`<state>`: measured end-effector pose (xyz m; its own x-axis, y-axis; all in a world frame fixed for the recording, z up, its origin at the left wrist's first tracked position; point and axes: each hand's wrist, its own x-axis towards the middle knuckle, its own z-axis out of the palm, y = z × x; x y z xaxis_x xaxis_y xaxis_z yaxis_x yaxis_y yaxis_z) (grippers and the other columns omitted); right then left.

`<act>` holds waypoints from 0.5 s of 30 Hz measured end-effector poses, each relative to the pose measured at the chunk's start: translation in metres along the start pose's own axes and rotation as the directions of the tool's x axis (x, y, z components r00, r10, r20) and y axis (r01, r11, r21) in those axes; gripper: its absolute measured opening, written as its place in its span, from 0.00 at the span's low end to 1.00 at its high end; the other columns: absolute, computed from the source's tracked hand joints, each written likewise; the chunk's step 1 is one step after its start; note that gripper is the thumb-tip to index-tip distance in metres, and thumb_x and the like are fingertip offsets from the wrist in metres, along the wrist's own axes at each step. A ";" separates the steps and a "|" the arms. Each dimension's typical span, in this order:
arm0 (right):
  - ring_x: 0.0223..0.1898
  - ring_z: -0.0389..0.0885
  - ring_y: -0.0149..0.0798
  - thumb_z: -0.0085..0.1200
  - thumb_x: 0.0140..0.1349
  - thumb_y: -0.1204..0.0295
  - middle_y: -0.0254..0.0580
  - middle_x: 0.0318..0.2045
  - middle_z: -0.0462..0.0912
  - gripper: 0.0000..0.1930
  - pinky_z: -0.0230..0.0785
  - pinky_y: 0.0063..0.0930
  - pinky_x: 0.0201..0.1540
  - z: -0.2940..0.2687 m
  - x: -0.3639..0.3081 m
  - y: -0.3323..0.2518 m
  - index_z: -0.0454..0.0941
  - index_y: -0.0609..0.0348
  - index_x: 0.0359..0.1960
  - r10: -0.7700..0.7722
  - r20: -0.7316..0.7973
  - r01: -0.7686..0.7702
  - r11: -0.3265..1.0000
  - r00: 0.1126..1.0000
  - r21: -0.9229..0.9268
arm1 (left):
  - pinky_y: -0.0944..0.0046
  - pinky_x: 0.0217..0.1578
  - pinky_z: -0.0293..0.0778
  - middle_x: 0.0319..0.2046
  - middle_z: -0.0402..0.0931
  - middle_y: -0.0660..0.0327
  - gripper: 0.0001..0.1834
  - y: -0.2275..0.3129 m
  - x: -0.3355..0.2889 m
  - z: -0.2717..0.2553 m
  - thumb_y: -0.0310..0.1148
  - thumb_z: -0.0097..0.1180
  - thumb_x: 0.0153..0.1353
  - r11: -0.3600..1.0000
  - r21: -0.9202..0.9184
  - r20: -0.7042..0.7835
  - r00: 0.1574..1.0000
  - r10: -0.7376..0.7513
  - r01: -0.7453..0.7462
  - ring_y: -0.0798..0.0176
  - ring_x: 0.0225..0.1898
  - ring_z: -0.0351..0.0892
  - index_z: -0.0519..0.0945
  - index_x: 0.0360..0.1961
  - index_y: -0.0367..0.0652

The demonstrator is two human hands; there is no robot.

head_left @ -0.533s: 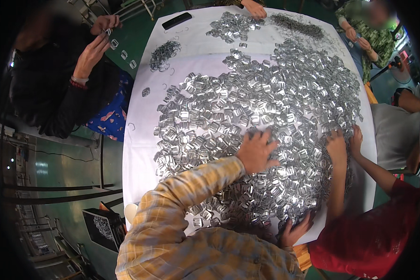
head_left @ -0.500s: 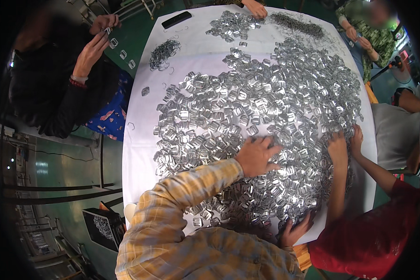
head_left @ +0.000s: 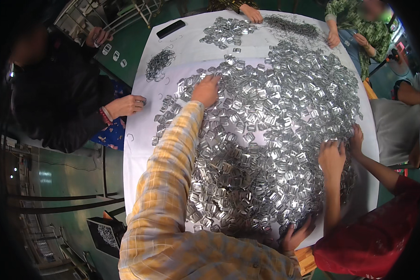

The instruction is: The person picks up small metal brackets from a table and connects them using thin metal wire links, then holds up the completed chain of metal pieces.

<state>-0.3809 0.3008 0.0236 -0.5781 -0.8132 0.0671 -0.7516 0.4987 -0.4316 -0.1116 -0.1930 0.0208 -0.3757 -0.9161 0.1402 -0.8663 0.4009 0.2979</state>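
Note:
A wide heap of silver metal slide buckles (head_left: 289, 116) covers much of the white-topped table (head_left: 137, 172). My left arm, in a yellow plaid sleeve, stretches across the near left of the heap. At its far left edge my left hand (head_left: 205, 91) lies palm down on the buckles, fingers reaching forward; the fingertips are partly lost among them. By the near table edge my right hand (head_left: 296, 235) rests against the heap, open, its thumb apart from the fingers. No buckle shows clearly in either hand.
A co-worker's hand (head_left: 332, 158) in the heap at right belongs to a red sleeve. Another person's hand (head_left: 126, 106) reaches over the left edge. Thin wire hooks (head_left: 160, 63) and a black phone (head_left: 171, 29) lie at far left. A smaller buckle pile (head_left: 226, 31) sits at the back.
My left hand has moved from mid-heap to its far left edge, the arm straightening. The left co-worker's hand has come down to the table edge. My right hand has stayed about where it was.

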 end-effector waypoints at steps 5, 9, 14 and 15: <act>0.67 0.42 0.60 0.41 0.59 0.48 0.60 0.65 0.48 0.39 0.29 0.53 0.66 -0.003 0.002 -0.005 0.50 0.65 0.64 0.010 -0.005 -0.010 1.000 1.000 0.004 | 0.41 0.62 0.50 0.62 0.59 0.57 0.28 0.079 -0.006 0.010 0.51 0.48 0.59 0.942 -0.017 0.044 0.941 0.336 -0.336 0.53 0.65 0.52 0.63 0.61 0.59; 0.66 0.44 0.59 0.40 0.59 0.49 0.61 0.64 0.50 0.38 0.30 0.55 0.65 0.003 -0.001 0.006 0.51 0.66 0.63 -0.006 -0.019 0.006 1.000 1.000 -0.016 | 0.35 0.63 0.41 0.66 0.52 0.62 0.33 0.059 0.015 0.016 0.59 0.46 0.58 0.989 0.053 0.093 0.987 0.130 -0.135 0.51 0.68 0.44 0.58 0.63 0.63; 0.66 0.47 0.59 0.39 0.59 0.48 0.62 0.63 0.53 0.37 0.33 0.57 0.64 0.005 0.000 0.006 0.53 0.66 0.62 -0.020 -0.061 0.020 1.000 0.998 -0.001 | 0.37 0.63 0.42 0.67 0.49 0.60 0.33 0.015 0.051 -0.001 0.55 0.45 0.59 0.978 0.159 0.200 0.966 -0.166 0.135 0.50 0.68 0.43 0.58 0.64 0.58; 0.65 0.48 0.60 0.40 0.59 0.48 0.62 0.62 0.53 0.37 0.33 0.58 0.64 0.004 0.000 0.005 0.54 0.66 0.62 -0.028 -0.060 0.027 0.999 0.998 -0.029 | 0.36 0.62 0.44 0.66 0.51 0.58 0.33 0.017 0.053 -0.004 0.53 0.47 0.59 0.971 0.166 0.087 0.978 -0.189 0.173 0.48 0.67 0.45 0.59 0.63 0.54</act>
<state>-0.3830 0.3020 0.0177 -0.5746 -0.8075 0.1334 -0.7757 0.4854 -0.4033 -0.1451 -0.2348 0.0376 -0.2322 -0.9727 -0.0018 -0.9607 0.2291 0.1565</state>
